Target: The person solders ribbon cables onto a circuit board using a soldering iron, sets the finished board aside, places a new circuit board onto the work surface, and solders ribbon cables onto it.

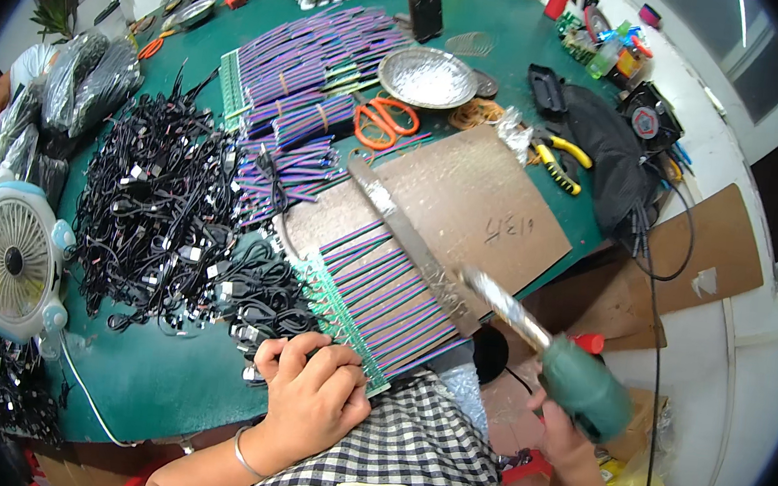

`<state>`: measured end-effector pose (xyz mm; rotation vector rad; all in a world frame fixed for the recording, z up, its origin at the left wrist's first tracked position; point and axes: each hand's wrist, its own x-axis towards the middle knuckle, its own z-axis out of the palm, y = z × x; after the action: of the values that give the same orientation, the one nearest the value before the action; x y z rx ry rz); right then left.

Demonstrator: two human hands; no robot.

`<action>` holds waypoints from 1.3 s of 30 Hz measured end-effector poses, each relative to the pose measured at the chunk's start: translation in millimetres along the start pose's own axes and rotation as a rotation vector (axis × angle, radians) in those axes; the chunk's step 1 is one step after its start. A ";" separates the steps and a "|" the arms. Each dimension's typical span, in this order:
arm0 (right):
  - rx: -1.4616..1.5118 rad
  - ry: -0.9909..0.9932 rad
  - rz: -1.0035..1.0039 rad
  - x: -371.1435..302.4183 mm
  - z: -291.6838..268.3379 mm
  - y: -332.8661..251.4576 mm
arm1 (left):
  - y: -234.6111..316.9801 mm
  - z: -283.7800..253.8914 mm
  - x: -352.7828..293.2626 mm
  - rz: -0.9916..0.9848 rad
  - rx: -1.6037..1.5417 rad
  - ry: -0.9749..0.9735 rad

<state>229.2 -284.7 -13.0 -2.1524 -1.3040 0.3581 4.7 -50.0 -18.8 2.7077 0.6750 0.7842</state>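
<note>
One circuit board (345, 327) just beside left fingers (330, 366), bunched together, right fingers (556, 430) clamped on green tool (586, 389)

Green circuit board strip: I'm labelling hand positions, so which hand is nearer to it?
Left. The left hand is at the near end of the green circuit board strip; the right hand is farther right, around the green-handled tool.

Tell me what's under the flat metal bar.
Brown cardboard shows on both sides of the flat metal bar, and purple and green wires reach its left edge. Whatever lies directly beneath is covered.
</note>
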 end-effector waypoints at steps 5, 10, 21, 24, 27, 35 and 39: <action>0.353 0.526 -0.156 116.3 -10.5 -50.2 | 0.2 -1.7 -3.0 0.004 0.015 0.010; 0.756 0.626 -0.223 211.6 -12.5 -87.6 | -0.6 -1.9 -5.0 0.002 0.011 0.027; 0.876 0.401 -0.025 124.6 6.7 -53.5 | -4.2 -6.5 -2.0 0.013 0.000 -0.035; 0.853 0.199 0.171 60.8 10.1 -31.7 | -5.0 -13.4 -1.7 0.031 0.004 -0.085; 0.859 0.086 0.256 2.6 8.1 -12.5 | -7.3 -18.9 -5.0 0.118 0.063 -0.135; 0.961 -0.167 0.371 -57.6 10.0 -14.4 | -14.3 -26.9 2.1 0.376 0.152 -0.171; 0.840 -0.242 0.321 -58.8 17.5 -16.9 | -18.6 -27.3 2.3 0.407 0.147 -0.171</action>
<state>179.8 -324.1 -20.7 -1.5951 -0.7035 1.1029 -15.5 -30.0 -1.6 3.0499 0.1470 0.5924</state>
